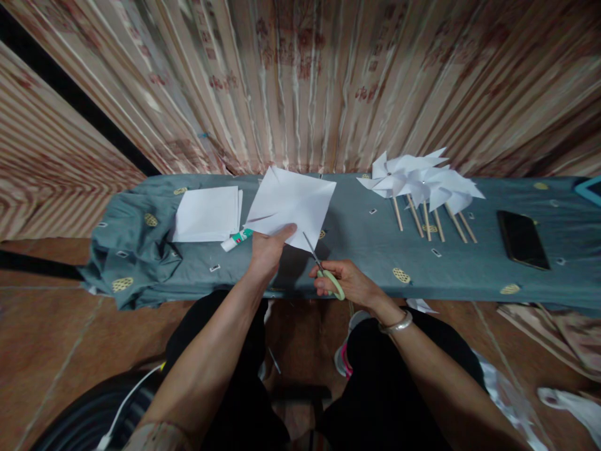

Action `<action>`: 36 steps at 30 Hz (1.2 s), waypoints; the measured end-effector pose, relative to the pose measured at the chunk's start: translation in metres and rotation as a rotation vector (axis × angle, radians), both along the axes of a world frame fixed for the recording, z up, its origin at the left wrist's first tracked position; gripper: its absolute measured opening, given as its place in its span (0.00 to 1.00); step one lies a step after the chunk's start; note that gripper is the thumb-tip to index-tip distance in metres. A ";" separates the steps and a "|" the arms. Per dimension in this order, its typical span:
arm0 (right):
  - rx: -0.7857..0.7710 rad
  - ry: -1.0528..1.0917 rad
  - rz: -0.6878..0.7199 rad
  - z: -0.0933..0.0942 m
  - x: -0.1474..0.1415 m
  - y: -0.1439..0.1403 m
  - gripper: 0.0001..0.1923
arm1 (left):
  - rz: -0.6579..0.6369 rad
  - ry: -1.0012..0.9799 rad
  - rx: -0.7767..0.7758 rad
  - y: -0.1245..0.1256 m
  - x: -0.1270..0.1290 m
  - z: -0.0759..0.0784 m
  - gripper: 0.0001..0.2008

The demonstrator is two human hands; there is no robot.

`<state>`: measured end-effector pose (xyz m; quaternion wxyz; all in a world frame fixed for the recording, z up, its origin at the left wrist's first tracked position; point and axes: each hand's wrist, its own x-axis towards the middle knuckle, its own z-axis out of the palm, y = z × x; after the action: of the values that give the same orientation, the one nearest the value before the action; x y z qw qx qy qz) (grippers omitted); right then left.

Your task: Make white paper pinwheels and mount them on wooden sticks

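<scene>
Two hands work at the near edge of a long bench [357, 250] draped in a grey-blue patterned cloth [136, 250], which bunches and hangs at the left end. A striped curtain [300, 81] fills the background behind the bench.

Largest item in hand: a white paper square [291, 203], lifted off the cloth and tilted, with cuts running in from its corners. The left hand [268, 247] pinches its lower edge, thumb on top and fingers beneath.

Left of it, a stack of white paper sheets [206, 214] lies flat on the cloth. A small glue stick [236, 240] with a green band lies just beside the stack's lower right corner, near the left hand.

At the right, a group of finished white paper pinwheels [420, 178] on wooden sticks [439, 224] lies on the cloth, well apart from the hands. A dark phone [523, 240] lies flat further right.

The right hand [345, 282] is closed around the pale green handles of a pair of scissors [323, 266]. The blades point up and left, with the tips close to the lower right edge of the paper square; blade opening cannot be determined. A metal bangle [397, 323] sits on the right wrist
</scene>
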<state>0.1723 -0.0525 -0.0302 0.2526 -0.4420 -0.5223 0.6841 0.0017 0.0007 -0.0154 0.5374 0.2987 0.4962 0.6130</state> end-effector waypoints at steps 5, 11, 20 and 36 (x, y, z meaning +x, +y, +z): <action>-0.016 0.011 -0.028 -0.002 -0.001 0.000 0.25 | 0.008 0.002 -0.005 0.001 0.000 0.000 0.13; -0.006 0.012 -0.043 -0.001 -0.002 -0.001 0.23 | 0.007 0.007 -0.021 -0.001 0.000 0.004 0.15; 0.020 -0.010 -0.043 -0.001 -0.001 -0.001 0.24 | -0.017 0.020 -0.005 -0.001 0.001 0.000 0.17; 0.052 -0.028 -0.069 -0.005 -0.002 0.000 0.24 | -0.041 -0.001 0.015 -0.002 0.004 -0.001 0.20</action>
<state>0.1698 -0.0526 -0.0355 0.2803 -0.4627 -0.5279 0.6547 0.0061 -0.0016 -0.0165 0.5479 0.3127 0.4849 0.6058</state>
